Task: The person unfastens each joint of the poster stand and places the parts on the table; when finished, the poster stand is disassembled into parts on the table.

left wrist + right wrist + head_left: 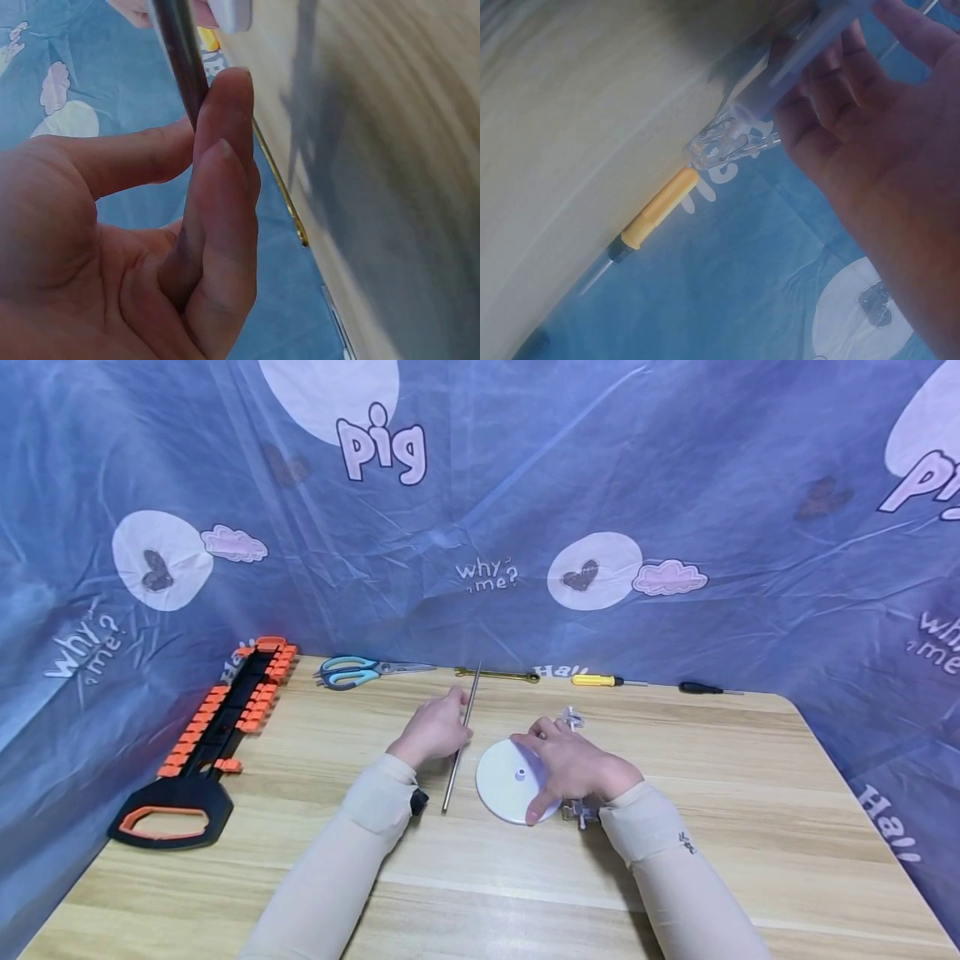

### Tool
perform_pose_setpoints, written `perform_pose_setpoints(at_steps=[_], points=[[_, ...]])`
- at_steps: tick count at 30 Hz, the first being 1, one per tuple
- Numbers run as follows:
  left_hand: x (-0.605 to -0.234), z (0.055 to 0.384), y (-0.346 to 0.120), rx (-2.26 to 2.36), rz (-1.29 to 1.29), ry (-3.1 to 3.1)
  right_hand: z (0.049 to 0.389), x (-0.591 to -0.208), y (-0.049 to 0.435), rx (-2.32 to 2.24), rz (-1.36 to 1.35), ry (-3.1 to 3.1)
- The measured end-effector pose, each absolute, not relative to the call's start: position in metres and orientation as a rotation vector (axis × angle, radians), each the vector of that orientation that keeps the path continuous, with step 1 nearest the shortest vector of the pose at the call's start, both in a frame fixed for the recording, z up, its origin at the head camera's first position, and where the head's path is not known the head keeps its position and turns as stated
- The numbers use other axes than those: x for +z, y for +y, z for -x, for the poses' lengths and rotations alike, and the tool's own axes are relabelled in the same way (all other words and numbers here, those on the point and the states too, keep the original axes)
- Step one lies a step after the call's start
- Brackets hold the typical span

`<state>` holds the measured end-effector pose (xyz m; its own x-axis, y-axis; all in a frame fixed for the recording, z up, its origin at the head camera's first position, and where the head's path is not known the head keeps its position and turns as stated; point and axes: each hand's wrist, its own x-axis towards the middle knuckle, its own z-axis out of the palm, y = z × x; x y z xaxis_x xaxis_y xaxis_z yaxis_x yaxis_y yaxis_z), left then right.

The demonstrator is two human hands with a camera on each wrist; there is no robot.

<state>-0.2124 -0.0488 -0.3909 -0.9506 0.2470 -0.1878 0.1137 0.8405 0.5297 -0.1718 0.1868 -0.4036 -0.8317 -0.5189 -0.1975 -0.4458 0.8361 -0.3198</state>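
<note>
My left hand [435,727] pinches a thin metal rod [453,781] between thumb and fingertips, as the left wrist view shows on the rod [178,52]. The rod slants, its upper end by the back of the table. To its right, a white round disc [498,785] with a small raised hub in its middle is gripped by my right hand [577,764], thumb at the near edge and fingers at the far edge. Clear plastic pieces [572,718] show beyond that hand and on its near side; whether they join the disc I cannot tell.
Along the table's back edge lie blue-handled scissors [352,672], a gold wrench [502,675], a yellow screwdriver [596,680] and a black screwdriver [701,688]. A black rack with orange clips [225,718] lies at the left. A printed blue cloth [450,510] hangs behind the wooden table [480,893].
</note>
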Motion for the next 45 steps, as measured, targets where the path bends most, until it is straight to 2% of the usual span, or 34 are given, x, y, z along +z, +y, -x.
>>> perform_pose_setpoints(at_steps=[20,45], points=[[-0.3999,0.2124,-0.05,0.555,-0.278,2.804,0.171,-0.404,0.1869,-0.394,0.735,2.733],[-0.399,0.2133,-0.0518,0.544,-0.311,2.821,0.1721,-0.4039,0.1874,-0.381,0.744,2.739]])
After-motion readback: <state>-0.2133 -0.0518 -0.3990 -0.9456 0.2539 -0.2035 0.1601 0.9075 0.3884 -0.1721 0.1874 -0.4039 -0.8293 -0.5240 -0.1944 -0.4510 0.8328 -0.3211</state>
